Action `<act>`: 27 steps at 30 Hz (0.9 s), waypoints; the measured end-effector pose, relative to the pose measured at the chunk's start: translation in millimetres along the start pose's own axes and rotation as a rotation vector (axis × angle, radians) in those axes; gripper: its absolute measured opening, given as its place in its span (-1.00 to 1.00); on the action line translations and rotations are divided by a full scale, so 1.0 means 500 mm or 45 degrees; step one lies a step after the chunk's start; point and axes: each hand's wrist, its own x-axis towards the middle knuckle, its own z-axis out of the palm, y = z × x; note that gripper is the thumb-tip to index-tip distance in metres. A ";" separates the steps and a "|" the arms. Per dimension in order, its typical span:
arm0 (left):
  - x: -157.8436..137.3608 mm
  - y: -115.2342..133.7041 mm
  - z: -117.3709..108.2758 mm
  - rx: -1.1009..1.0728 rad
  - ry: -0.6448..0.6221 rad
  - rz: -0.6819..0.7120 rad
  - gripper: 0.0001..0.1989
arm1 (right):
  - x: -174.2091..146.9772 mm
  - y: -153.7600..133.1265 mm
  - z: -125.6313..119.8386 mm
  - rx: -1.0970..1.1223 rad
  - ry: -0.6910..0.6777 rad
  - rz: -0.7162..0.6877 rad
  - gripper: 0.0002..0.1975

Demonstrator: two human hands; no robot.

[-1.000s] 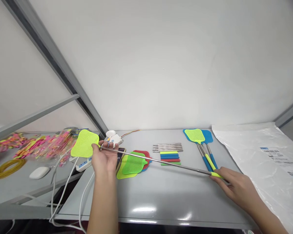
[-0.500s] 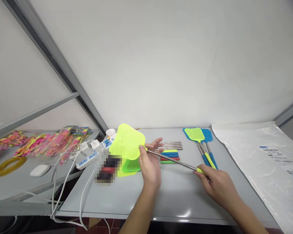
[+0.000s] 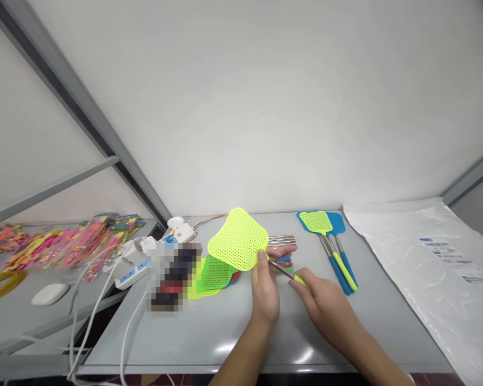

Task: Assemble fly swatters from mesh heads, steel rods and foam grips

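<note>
My left hand pinches a yellow fly swatter where its perforated head meets the metal rod, the thumb on top and the other fingers stretched out behind. My right hand is closed around the swatter's yellow grip. Only a short stretch of rod shows between the hands. Below the raised head, loose green swatter heads lie stacked with yellow, blue and red ones. Behind my left fingers are several metal rods and coloured grips, partly hidden.
Swatters with blue and yellow heads lie to the right, beside a white plastic mailer. Left are a white power strip with cables, a blurred-out dark object, bagged pink items and a yellow cord coil.
The swatter's rod has gone from long to short as my hands came closer together. The swatter head and my left hand have shifted right; my right hand has moved left.
</note>
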 end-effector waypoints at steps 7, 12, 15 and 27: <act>0.012 -0.025 -0.035 0.595 -0.380 -0.085 -0.59 | -0.027 0.060 -0.025 0.141 0.219 0.234 -0.72; -0.004 -0.048 -0.052 0.891 -0.424 0.085 -0.66 | -0.014 0.181 -0.095 -0.409 0.445 0.663 -0.66; -0.011 -0.048 -0.054 1.021 -0.542 0.178 -0.70 | 0.014 0.227 -0.120 -0.462 0.455 0.755 -0.64; -0.014 -0.058 -0.074 1.187 -0.652 0.340 -0.78 | 0.086 0.249 -0.092 -0.444 0.256 0.682 -0.71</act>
